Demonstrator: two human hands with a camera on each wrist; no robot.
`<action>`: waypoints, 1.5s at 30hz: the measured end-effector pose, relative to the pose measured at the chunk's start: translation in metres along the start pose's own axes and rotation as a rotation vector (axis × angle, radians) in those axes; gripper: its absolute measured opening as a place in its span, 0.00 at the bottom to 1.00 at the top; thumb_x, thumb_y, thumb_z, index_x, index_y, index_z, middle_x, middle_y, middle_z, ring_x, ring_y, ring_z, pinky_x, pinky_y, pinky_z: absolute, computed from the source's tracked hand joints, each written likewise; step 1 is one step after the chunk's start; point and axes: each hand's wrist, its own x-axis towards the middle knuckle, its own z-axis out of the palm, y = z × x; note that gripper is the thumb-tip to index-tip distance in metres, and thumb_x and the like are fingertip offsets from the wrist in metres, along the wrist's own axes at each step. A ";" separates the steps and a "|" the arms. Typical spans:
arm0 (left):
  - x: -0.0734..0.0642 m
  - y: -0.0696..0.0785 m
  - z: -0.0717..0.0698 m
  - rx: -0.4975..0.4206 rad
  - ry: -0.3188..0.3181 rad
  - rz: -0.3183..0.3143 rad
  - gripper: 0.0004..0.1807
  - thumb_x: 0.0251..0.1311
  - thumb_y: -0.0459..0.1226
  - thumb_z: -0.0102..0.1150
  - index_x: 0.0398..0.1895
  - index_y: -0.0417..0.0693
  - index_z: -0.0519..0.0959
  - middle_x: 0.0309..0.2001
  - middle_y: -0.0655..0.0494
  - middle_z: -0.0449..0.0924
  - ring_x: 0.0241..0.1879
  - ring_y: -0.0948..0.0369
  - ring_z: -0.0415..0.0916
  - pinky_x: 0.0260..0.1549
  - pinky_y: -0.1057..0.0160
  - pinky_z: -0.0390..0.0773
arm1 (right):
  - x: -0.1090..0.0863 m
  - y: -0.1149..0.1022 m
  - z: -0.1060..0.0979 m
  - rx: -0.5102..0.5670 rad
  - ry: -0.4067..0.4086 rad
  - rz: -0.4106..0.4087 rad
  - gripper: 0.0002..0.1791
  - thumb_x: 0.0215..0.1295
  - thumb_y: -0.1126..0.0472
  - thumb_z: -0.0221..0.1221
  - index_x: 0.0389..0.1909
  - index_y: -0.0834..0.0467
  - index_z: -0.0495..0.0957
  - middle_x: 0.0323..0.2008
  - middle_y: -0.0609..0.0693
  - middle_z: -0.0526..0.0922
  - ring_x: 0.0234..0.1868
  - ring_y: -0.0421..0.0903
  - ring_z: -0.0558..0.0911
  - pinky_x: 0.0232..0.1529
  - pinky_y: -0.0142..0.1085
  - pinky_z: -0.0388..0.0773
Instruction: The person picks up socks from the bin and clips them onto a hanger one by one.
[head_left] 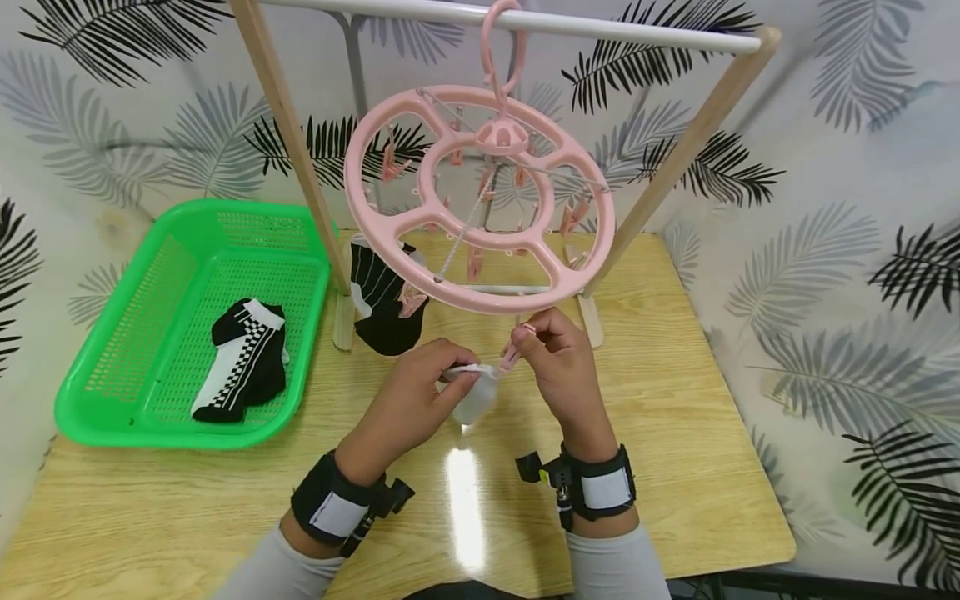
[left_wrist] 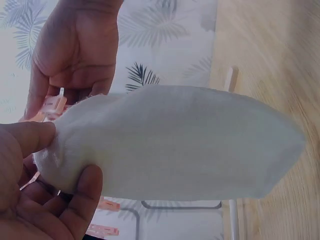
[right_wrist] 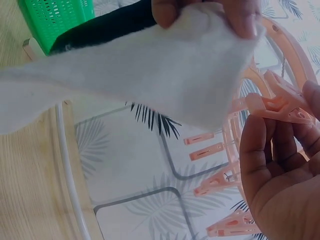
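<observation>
My left hand [head_left: 412,404] pinches a white sock [left_wrist: 185,145] near its opening, with the rest of the sock hanging down over the table. In my right hand [head_left: 566,375] is a pink clothespin [right_wrist: 282,105], held between thumb and fingers just right of the sock's upper edge. In the right wrist view the clothespin is apart from the sock. It hangs from the front rim of a pink round hanger [head_left: 480,296]. A black sock with white stripes [head_left: 390,325] hangs from another pink clothespin [head_left: 410,300] at the hanger's left.
The hanger hooks over a white rod [head_left: 630,31] on a wooden frame [head_left: 671,167]. Several more clothespins dangle below the rings. At the left, a green basket [head_left: 78,400] holds black and white socks [head_left: 243,362]. Everything stands on a wooden table [head_left: 675,467] against a leaf-patterned wall.
</observation>
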 end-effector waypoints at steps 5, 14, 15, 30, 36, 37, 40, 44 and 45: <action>0.003 0.004 0.006 -0.044 0.006 0.012 0.05 0.64 0.31 0.63 0.42 0.43 0.81 0.40 0.54 0.80 0.39 0.61 0.79 0.36 0.61 0.82 | 0.001 -0.001 0.000 -0.002 0.004 0.004 0.20 0.68 0.54 0.61 0.33 0.70 0.71 0.31 0.49 0.80 0.32 0.45 0.82 0.35 0.35 0.81; 0.008 0.001 0.016 -0.103 0.053 -0.011 0.05 0.66 0.32 0.62 0.43 0.40 0.81 0.40 0.54 0.80 0.40 0.61 0.80 0.38 0.65 0.81 | 0.000 -0.001 -0.001 -0.024 0.000 -0.012 0.24 0.67 0.51 0.61 0.32 0.71 0.72 0.30 0.49 0.80 0.31 0.44 0.81 0.34 0.35 0.79; 0.008 0.001 0.017 -0.107 0.061 -0.018 0.05 0.66 0.32 0.62 0.43 0.40 0.81 0.40 0.53 0.80 0.40 0.61 0.81 0.38 0.65 0.82 | 0.000 -0.001 0.000 -0.032 -0.001 -0.015 0.24 0.67 0.50 0.61 0.32 0.71 0.72 0.30 0.49 0.80 0.31 0.44 0.81 0.34 0.35 0.79; 0.009 0.005 0.020 -0.188 0.088 0.013 0.05 0.64 0.29 0.62 0.41 0.42 0.83 0.40 0.55 0.84 0.41 0.63 0.81 0.39 0.58 0.82 | -0.001 -0.002 -0.003 -0.069 -0.030 -0.032 0.19 0.71 0.55 0.59 0.32 0.70 0.73 0.30 0.49 0.80 0.31 0.44 0.81 0.32 0.34 0.79; 0.010 0.005 0.023 -0.183 0.122 0.022 0.05 0.64 0.30 0.63 0.42 0.41 0.83 0.41 0.53 0.84 0.41 0.61 0.81 0.39 0.58 0.82 | -0.002 -0.002 -0.003 -0.055 -0.041 -0.007 0.23 0.68 0.50 0.61 0.34 0.69 0.72 0.31 0.49 0.79 0.32 0.43 0.79 0.32 0.33 0.77; 0.010 0.005 0.023 -0.188 0.125 0.019 0.05 0.64 0.30 0.63 0.42 0.41 0.83 0.41 0.53 0.84 0.41 0.61 0.81 0.38 0.58 0.82 | -0.002 -0.002 -0.002 -0.056 -0.043 0.001 0.24 0.67 0.48 0.62 0.35 0.68 0.72 0.32 0.48 0.78 0.33 0.43 0.79 0.32 0.33 0.77; 0.009 0.005 0.022 -0.196 0.131 0.009 0.05 0.65 0.30 0.63 0.42 0.42 0.83 0.40 0.54 0.84 0.40 0.62 0.81 0.37 0.58 0.82 | -0.002 -0.001 -0.001 -0.052 -0.051 0.023 0.24 0.64 0.45 0.63 0.37 0.65 0.73 0.33 0.48 0.77 0.34 0.44 0.77 0.32 0.33 0.75; 0.009 0.004 0.022 -0.200 0.132 0.014 0.05 0.65 0.30 0.63 0.42 0.43 0.83 0.40 0.55 0.83 0.41 0.63 0.81 0.38 0.60 0.81 | -0.002 0.001 0.000 -0.033 -0.056 0.030 0.23 0.65 0.46 0.63 0.38 0.65 0.73 0.32 0.50 0.77 0.33 0.45 0.78 0.31 0.34 0.76; 0.009 0.003 0.021 -0.201 0.132 0.018 0.05 0.65 0.30 0.63 0.42 0.42 0.82 0.40 0.55 0.83 0.41 0.63 0.81 0.38 0.62 0.81 | -0.002 0.001 0.001 -0.032 -0.057 0.032 0.24 0.66 0.47 0.63 0.38 0.67 0.73 0.32 0.50 0.77 0.32 0.45 0.78 0.31 0.34 0.76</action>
